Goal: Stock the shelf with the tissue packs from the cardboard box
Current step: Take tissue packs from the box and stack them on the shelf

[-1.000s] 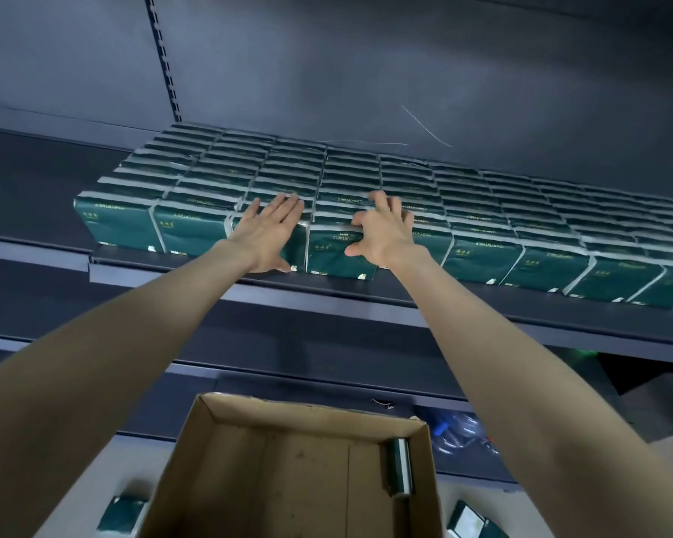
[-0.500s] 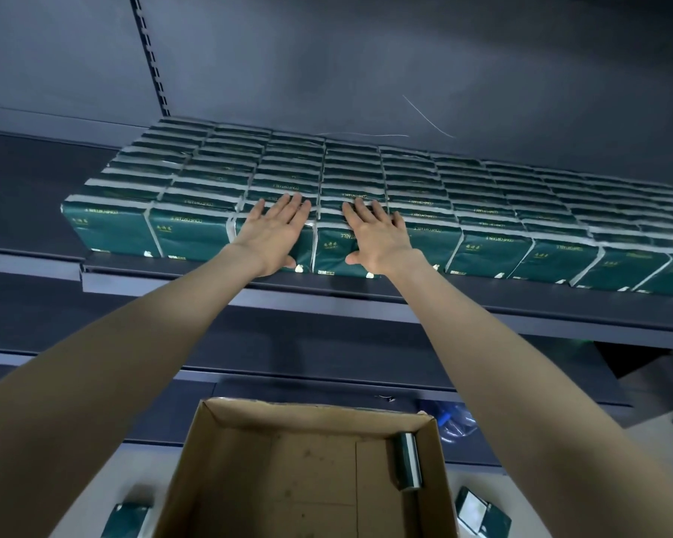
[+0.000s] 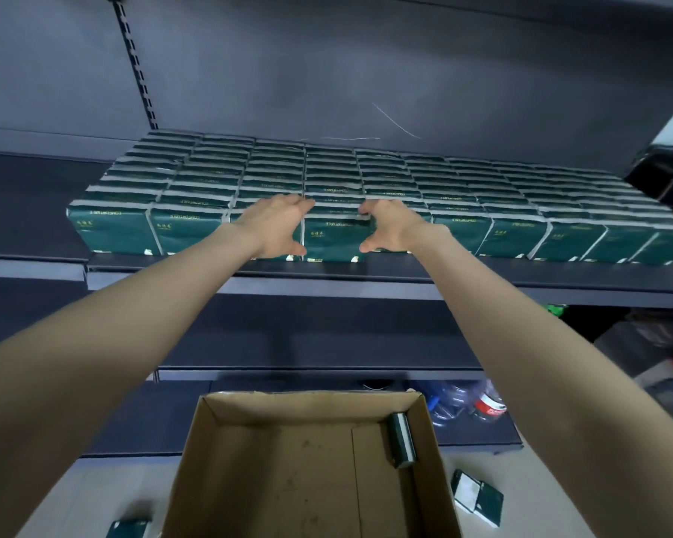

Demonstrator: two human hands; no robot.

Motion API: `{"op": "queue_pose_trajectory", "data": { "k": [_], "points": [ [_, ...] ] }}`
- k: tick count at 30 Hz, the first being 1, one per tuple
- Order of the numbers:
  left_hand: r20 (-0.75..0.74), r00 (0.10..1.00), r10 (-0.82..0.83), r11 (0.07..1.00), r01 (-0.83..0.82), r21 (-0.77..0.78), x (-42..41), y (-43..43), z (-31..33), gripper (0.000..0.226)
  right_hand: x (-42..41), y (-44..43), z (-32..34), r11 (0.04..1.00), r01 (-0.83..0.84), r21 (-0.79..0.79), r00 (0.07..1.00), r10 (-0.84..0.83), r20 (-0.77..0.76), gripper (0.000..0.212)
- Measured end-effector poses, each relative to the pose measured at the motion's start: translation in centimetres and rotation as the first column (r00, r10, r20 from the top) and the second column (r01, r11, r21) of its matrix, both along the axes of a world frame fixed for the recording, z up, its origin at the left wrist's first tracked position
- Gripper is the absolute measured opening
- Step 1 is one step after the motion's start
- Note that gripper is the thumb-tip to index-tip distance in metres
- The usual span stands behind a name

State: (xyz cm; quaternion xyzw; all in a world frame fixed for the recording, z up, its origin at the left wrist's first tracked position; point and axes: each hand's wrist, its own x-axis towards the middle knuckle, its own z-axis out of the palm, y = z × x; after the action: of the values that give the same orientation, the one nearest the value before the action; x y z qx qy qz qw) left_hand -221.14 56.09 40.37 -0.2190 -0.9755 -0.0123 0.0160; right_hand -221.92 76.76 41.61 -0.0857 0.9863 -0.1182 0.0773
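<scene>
Dark green tissue packs point(image 3: 218, 176) fill the shelf point(image 3: 482, 275) in tight rows. Both my arms reach up to the front row. My left hand point(image 3: 276, 227) and my right hand point(image 3: 393, 227) flank one front pack point(image 3: 335, 236), fingers curled over its top corners and thumbs low at its sides. Below, the open cardboard box point(image 3: 195, 460) holds a single pack point(image 3: 403, 444) standing against its right wall.
Loose packs lie on the floor right of the box point(image 3: 476, 497) and at its left corner point(image 3: 127, 530). Plastic bottles point(image 3: 467, 401) sit under the lowest shelf. A dark object point(image 3: 661, 176) juts in at the upper right. A slotted upright point(image 3: 137, 67) runs up the back panel.
My hands went from lying flat on top of the front packs to curling around the sides of one front pack, a little nearer the shelf edge.
</scene>
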Motion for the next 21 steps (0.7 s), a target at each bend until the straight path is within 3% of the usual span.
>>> {"op": "queue_pose_trajectory", "data": {
  "k": [6, 13, 21],
  "points": [
    [0.071, 0.992, -0.101, 0.994, 0.098, 0.042, 3.3, 3.5, -0.4, 0.076, 4.5, 4.8, -0.7, 0.996, 0.091, -0.009, 0.995, -0.091, 0.052, 0.064],
    [0.272, 0.952, -0.143, 0.989, 0.147, 0.004, 5.4, 9.4, -6.1, 0.072, 8.7, 10.0, -7.1, 0.985, 0.171, 0.018, 0.961, -0.171, 0.215, 0.061],
    [0.557, 0.83, -0.009, 0.995, -0.049, 0.089, 8.8, 13.3, -18.1, 0.073, 11.3, 13.9, -18.8, 0.985, 0.175, 0.002, 0.904, -0.161, 0.397, 0.055]
  ]
}}
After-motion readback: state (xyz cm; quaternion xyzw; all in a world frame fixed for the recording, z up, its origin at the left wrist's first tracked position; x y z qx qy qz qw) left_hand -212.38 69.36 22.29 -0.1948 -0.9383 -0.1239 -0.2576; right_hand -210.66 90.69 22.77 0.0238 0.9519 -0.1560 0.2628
